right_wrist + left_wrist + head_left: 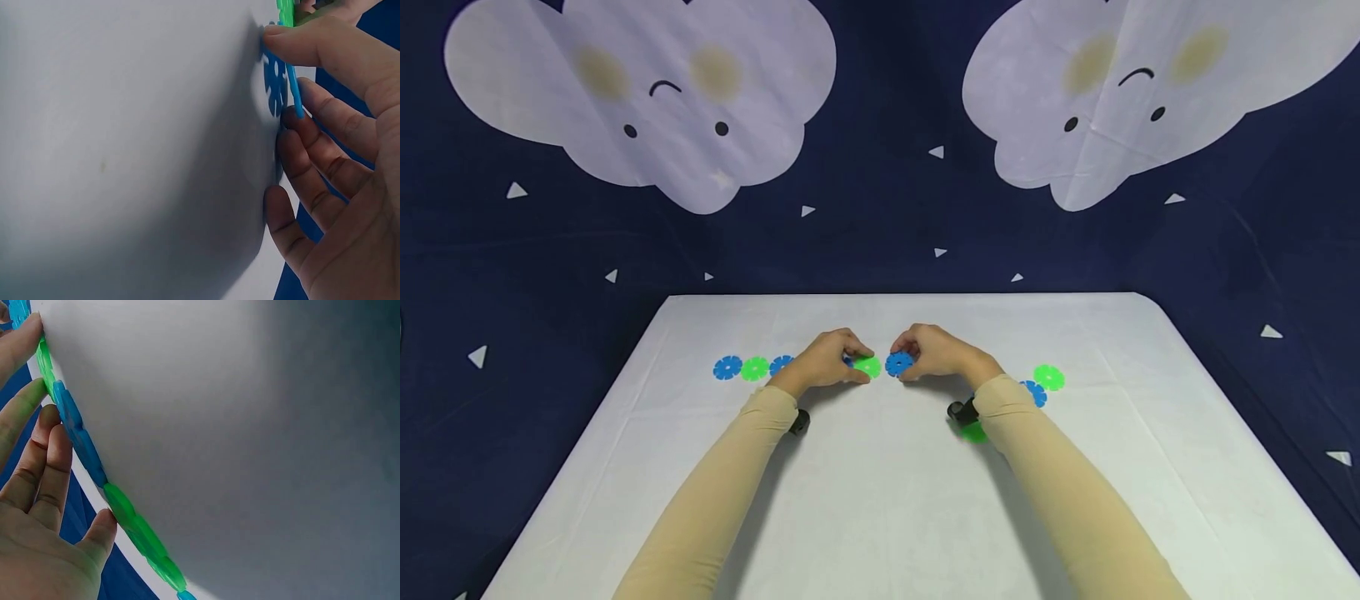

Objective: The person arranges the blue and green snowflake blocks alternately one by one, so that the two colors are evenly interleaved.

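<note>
Left hand point(827, 358) of mine pinches a green slotted disc point(869, 367), the right end of a row of blue and green discs point(755, 369) running left across the far part of the counter point(880, 500). With my right hand point(937, 350) I pinch 1 blue slotted disc point(898, 364), thumb to fingertips, just to the right of that green end. From above I see a sliver of gap between the 2 edges; from the right wrist I can't tell whether they meet.

If I push them together with the slots out of line, I expect the rims to skid past each other or bend. Pressing too hard from the right could buckle the row, since my left grip steadies only its end. My right forearm reaches over a blue disc point(1037, 394) and a near green disc point(974, 432), so a dropped wrist might knock either 1 away.
</note>
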Tool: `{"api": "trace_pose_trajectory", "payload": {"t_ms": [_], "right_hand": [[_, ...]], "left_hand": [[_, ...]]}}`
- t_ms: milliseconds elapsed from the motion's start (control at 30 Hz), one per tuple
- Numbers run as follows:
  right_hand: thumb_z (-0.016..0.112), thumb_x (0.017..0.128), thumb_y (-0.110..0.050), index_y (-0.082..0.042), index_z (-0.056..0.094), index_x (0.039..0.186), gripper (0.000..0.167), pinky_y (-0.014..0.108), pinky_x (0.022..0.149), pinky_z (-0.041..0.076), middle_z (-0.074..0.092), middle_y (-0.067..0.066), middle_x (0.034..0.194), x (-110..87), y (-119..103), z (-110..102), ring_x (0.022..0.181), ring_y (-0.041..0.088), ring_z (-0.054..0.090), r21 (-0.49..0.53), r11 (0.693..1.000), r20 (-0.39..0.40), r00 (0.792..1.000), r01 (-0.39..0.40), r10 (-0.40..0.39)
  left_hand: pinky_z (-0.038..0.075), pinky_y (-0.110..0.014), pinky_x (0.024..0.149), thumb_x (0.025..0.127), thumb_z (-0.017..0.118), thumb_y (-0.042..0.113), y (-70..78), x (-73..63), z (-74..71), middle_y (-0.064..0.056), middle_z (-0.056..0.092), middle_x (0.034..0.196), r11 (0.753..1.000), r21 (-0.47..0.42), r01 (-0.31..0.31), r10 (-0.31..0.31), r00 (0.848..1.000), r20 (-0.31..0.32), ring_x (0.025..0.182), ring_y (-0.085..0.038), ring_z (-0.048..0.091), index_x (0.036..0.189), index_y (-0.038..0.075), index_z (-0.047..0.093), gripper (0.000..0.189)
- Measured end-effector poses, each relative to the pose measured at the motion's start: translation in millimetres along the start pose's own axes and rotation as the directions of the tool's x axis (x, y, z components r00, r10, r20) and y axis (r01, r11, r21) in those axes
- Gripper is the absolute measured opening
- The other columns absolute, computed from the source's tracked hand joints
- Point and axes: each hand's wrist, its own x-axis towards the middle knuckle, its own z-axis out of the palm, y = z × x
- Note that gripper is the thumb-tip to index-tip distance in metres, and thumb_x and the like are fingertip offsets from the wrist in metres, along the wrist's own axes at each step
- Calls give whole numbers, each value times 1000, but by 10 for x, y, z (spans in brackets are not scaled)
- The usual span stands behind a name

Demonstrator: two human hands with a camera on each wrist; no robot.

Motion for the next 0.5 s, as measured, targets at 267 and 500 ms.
{"api": "trace_pose_trajectory", "payload": {"t_ms": [267, 500], "right_hand": [[91, 84, -18, -5, 74, 129, 49, 40, 105, 57, 69, 10, 123, 41, -34, 22, 114, 23, 68, -7, 1000, 8, 1000, 3, -3], [91, 84, -17, -5, 75, 129, 49, 40, 105, 57, 69, 11, 125, 47, -38, 24, 114, 24, 68, -11, 1000, 6, 1000, -1, 1]], "left_hand": [[56, -42, 105, 89, 91, 24, -6, 0, -7, -4, 69, 123, 1000, 5, -6, 6, 1000, 0, 114, -22, 66, 132, 13, 78, 46], [56, -42, 106, 88, 91, 24, -7, 10, -5, -4, 69, 123, 1000, 7, 0, 0, 1000, 4, 114, -22, 66, 131, 13, 78, 46]]}}
